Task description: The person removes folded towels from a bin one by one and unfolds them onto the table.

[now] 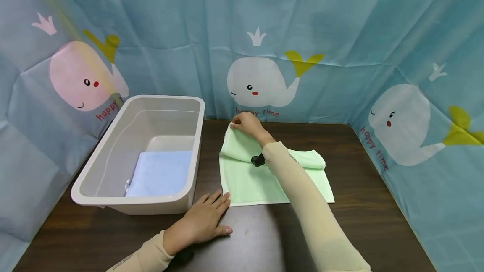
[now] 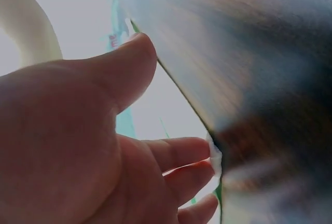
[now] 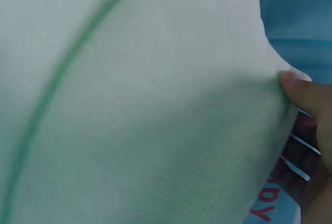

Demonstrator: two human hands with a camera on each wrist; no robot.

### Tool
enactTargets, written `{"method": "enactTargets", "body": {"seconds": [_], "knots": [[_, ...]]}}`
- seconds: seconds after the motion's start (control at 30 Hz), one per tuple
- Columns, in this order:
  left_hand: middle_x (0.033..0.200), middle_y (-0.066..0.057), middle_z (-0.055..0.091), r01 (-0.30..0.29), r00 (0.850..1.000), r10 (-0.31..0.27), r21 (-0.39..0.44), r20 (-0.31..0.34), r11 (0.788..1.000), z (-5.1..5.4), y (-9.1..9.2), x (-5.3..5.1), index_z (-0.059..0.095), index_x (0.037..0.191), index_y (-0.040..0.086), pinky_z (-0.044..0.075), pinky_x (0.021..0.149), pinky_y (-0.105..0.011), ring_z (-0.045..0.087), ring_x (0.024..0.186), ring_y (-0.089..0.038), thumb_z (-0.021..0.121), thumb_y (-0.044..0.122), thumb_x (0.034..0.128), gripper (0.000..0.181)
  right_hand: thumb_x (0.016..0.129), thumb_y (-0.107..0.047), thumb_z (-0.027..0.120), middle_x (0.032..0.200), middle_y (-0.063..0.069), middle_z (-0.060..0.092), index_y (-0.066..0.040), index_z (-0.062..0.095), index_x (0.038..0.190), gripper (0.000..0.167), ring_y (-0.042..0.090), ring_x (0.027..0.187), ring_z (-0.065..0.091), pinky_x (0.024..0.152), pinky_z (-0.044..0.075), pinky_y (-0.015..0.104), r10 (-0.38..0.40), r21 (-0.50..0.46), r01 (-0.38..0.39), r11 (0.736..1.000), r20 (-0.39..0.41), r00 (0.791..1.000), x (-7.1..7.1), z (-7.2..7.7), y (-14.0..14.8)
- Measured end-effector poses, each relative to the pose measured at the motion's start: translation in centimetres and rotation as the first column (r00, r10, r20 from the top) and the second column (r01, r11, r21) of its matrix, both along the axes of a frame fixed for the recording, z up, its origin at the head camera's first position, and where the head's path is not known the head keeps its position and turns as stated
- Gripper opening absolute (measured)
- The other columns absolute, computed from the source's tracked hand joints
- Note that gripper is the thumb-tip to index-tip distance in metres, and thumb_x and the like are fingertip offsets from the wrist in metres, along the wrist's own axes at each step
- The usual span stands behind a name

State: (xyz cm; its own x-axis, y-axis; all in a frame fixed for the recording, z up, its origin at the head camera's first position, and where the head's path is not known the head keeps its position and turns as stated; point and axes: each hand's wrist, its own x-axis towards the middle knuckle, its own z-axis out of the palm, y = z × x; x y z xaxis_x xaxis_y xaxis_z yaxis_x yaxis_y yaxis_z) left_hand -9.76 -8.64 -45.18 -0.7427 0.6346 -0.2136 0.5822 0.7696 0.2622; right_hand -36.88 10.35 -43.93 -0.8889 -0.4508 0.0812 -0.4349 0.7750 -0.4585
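Note:
A light green towel [image 1: 253, 184] lies on the dark table with its far part folded over and partly raised. The right hand [image 1: 250, 125] pinches its far left corner; in the right wrist view, thumb and fingers [image 3: 306, 125] hold the edge of the towel [image 3: 155, 105]. Beside the near left corner, the left hand [image 1: 207, 217] rests on the table with fingers spread, fingertips at the towel's edge. The left wrist view shows that hand [image 2: 114, 141] with its thumb apart from the fingers.
A grey-white plastic tub [image 1: 138, 200] stands on the left of the table [image 1: 363, 217], with a folded blue cloth [image 1: 160, 173] inside. Blue curtains [image 1: 159, 20] with whale prints surround the back and sides. A small black object [image 1: 258, 160] is at the right wrist.

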Motion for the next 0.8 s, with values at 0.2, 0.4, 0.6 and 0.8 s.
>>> {"method": "enactTargets", "body": {"seconds": [0.2,0.4,0.6,0.8], "knots": [[0.158,-0.009,0.04,-0.003,1.0,0.003,-0.017,0.008,1.0,0.1,-0.1,0.2,0.048,0.146,0.007,0.032,0.118,-0.054,0.034,0.149,-0.034,0.061,0.058,0.0893,0.077,0.094,-0.028,0.068,0.103,0.001,0.077,-0.017,0.078,0.106,0.019,0.018,0.082,0.069,0.073,0.055,0.032,-0.083,0.039,0.088,0.995,-0.119,0.989,-0.8,-0.8,-1.4],[0.156,-0.009,0.045,0.001,1.0,-0.002,-0.041,-0.017,0.999,0.4,-0.2,0.4,0.052,0.143,0.008,0.032,0.117,-0.053,0.035,0.148,-0.033,0.06,0.06,0.0886,0.076,0.095,-0.028,0.067,0.099,0.003,0.077,-0.017,0.078,0.101,0.016,0.021,0.084,0.07,0.073,0.057,0.037,-0.177,0.164,0.199,0.966,-0.139,0.974,-1.1,-1.7,-2.7],[0.153,-0.009,0.048,0.008,0.999,-0.011,-0.074,-0.038,0.997,0.7,-0.1,0.8,0.054,0.141,0.009,0.033,0.117,-0.052,0.038,0.146,-0.032,0.061,0.06,0.0874,0.075,0.095,-0.02,0.067,0.095,0.006,0.076,-0.015,0.077,0.1,0.013,0.023,0.085,0.07,0.075,0.058,0.038,-0.259,0.244,0.271,0.931,-0.081,0.963,-0.6,-2.5,-3.0],[0.152,-0.008,0.05,0.012,0.999,-0.018,-0.114,-0.046,0.993,1.2,0.0,1.0,0.056,0.139,0.009,0.033,0.118,-0.05,0.038,0.146,-0.031,0.061,0.061,0.0871,0.074,0.096,-0.023,0.065,0.097,0.004,0.076,-0.021,0.079,0.1,0.015,0.025,0.092,0.068,0.079,0.057,0.04,-0.312,0.133,0.334,0.933,-0.164,0.936,-0.5,-2.6,-3.2]]}}
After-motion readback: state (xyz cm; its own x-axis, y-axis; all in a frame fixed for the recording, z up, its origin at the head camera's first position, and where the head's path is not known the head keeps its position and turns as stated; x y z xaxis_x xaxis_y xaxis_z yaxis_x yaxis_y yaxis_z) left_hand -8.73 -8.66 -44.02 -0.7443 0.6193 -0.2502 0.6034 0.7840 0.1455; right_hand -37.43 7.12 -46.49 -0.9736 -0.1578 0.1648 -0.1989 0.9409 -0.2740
